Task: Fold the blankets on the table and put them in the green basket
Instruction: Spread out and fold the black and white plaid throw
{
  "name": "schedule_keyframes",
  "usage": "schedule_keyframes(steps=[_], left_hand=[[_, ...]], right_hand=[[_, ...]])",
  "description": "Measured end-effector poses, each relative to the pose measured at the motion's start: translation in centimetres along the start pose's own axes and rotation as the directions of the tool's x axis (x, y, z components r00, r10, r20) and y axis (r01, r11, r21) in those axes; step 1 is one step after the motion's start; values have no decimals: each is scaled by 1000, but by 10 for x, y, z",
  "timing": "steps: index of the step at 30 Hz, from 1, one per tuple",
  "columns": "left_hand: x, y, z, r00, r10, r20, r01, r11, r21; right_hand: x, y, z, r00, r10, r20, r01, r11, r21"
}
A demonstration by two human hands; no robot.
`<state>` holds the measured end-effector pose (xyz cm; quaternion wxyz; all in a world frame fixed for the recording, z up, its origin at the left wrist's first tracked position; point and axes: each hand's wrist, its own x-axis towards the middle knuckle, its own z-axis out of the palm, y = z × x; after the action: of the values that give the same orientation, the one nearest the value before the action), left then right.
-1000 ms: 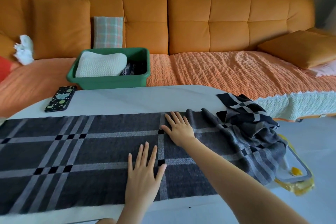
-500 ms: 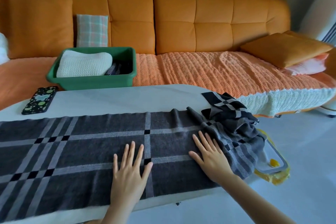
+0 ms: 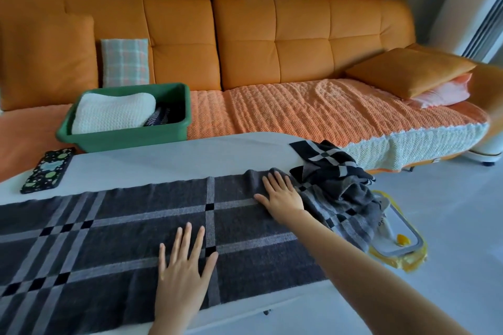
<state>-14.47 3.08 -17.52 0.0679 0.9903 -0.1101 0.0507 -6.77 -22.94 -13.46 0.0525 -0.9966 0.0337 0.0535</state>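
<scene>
The dark plaid blanket [image 3: 109, 239] lies spread along the counter [image 3: 163, 163], its right end [image 3: 334, 185] bunched and spilling over the edge. Both hands lie flat on it with fingers straight, gripping nothing: the left hand [image 3: 182, 275] near the front edge, the right hand [image 3: 283, 196] pressing beside the bunched part. That hanging heap could, I judge, drag the cloth off once the palms lift, or get folded in crooked. The green basket [image 3: 130, 140] sits on the sofa behind, well apart, with a white folded blanket [image 3: 111, 113] inside
</scene>
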Motion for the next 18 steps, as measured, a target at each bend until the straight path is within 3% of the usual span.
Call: schedule_keyframes(steps=[4, 7, 9, 11, 13, 14, 16, 18], left_hand=[[3, -2, 1, 1000, 10, 2, -10, 1000, -6], [2, -3, 3, 1000, 18, -6, -18, 1000, -13], [3, -3, 3, 1000, 17, -6, -17, 1000, -10], [3, -3, 3, 1000, 14, -12, -14, 1000, -5], [4, -3, 4, 1000, 17, -18, -17, 1000, -1], [4, -3, 3, 1000, 18, -20, -18, 1000, 2], [3, -2, 3, 1000, 18, -22, -18, 1000, -6], [2, -1, 2, 1000, 14, -14, -14, 1000, -19]], right_hand=[[12, 18, 5, 994, 104, 30, -106, 992, 69], [10, 15, 3, 997, 75, 6, -76, 995, 64], [-4, 14, -2, 991, 3, -131, 1, 999, 35], [-24, 25, -16, 924, 5, -383, 16, 999, 51], [-40, 56, -34, 802, 216, -557, -122, 972, 201], [-45, 77, -43, 752, 374, -543, -231, 921, 314], [-47, 119, -55, 701, 622, -350, -427, 759, 492], [-38, 150, -58, 715, 691, -107, -480, 596, 643]])
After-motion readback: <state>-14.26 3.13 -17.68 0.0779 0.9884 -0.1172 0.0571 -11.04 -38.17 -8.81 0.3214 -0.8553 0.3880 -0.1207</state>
